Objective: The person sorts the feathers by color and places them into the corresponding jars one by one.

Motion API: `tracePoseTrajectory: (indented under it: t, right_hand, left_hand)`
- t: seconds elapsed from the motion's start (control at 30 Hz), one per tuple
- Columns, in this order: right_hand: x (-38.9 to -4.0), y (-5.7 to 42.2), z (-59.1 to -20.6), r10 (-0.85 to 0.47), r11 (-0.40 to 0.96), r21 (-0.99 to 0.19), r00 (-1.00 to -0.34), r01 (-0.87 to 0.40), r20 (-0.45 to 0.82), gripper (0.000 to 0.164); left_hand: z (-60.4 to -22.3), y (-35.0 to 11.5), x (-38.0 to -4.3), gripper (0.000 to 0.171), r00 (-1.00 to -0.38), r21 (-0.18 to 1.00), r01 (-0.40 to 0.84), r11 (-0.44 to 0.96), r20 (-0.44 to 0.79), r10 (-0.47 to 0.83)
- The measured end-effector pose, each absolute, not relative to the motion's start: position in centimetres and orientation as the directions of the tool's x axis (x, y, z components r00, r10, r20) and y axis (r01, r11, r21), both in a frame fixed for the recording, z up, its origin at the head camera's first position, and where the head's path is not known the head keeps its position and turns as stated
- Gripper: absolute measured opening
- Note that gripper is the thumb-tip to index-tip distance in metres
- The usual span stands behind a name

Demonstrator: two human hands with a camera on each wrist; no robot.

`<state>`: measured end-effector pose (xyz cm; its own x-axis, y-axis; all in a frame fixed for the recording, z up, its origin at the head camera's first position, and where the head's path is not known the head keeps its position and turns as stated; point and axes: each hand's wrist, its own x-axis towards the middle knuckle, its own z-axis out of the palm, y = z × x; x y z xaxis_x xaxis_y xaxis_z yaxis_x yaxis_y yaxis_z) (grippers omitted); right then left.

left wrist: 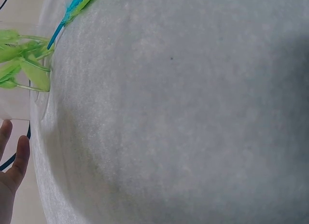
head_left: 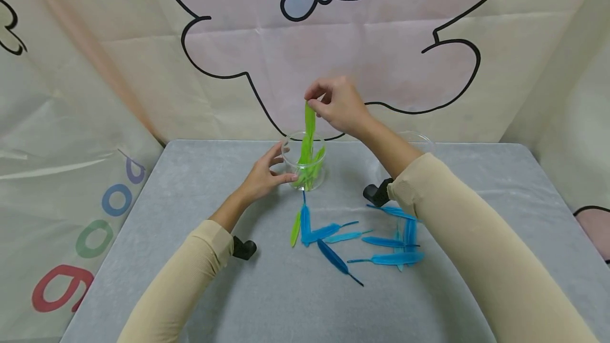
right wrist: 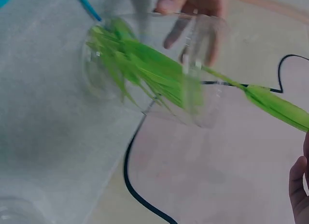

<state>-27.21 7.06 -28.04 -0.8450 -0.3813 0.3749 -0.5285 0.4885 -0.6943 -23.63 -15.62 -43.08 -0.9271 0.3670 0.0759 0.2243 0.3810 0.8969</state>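
A clear plastic cup [head_left: 320, 178] stands near the table's far edge with several green feathers [right wrist: 149, 69] inside. My left hand [head_left: 264, 173] holds the cup from its left, thumb at the front and fingers behind the wall. Above the rim, my right hand [head_left: 340, 105] pinches the top of a green feather [head_left: 310, 118] between thumb and fingers. In the right wrist view this feather's thin quill still reaches into the cup's mouth. One loose green feather [head_left: 295, 229] lies on the table, left of a blue feather [head_left: 305, 221] whose quill points toward the cup.
Several blue feathers [head_left: 383, 259] lie in angular shapes mid-table, partly hidden by my right sleeve. Behind the right forearm stands another clear cup [head_left: 421, 139]. A printed cloth backdrop [head_left: 267, 52] rises behind the grey table [head_left: 500, 200]. Black wrist mounts [head_left: 244, 249] show at both cuffs.
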Motion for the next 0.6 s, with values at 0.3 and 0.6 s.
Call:
tracePoseTrajectory:
  t: [0.3,0.6]
  right_hand:
    - [-26.6,6.3,-30.9,-0.426,0.509,-0.696,-0.851,-0.507,0.308,0.009]
    - [-26.3,6.1,-32.7,-0.521,0.519,-0.688,-0.826,-0.506,0.215,0.008]
  left_hand:
    - [-43.2,-15.6,-23.7,0.089,-0.927,0.899,0.222,0.378,0.074,0.369]
    - [-43.1,-15.7,-23.5,0.089,-0.923,0.898,0.23,0.375,0.079,0.376]
